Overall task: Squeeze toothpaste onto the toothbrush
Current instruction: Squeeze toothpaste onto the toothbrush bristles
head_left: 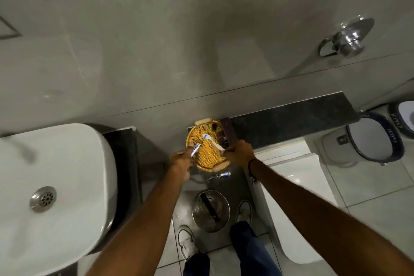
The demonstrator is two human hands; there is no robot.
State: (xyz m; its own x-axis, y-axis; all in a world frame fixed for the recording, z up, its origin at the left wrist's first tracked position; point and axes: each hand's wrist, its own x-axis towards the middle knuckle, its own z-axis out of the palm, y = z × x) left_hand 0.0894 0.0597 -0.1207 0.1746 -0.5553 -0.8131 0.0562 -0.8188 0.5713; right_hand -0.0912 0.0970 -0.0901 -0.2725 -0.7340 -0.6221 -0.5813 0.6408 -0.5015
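A small white and blue toothpaste tube (195, 150) sticks out of my left hand (182, 161), which grips it at the left rim of a round yellow wicker basket (207, 154). A white toothbrush (212, 140) with a blue-tinted head lies slanted over the basket. My right hand (239, 152) holds the toothbrush by its handle end at the basket's right side. The tube's tip is a short way left of the brush head, apart from it.
The basket sits on a dark stone ledge (291, 119) beside a dark brown box (228, 133). A white washbasin (51, 186) is at the left, a toilet tank (291, 186) at the right, a steel bin (210, 209) on the floor between my feet.
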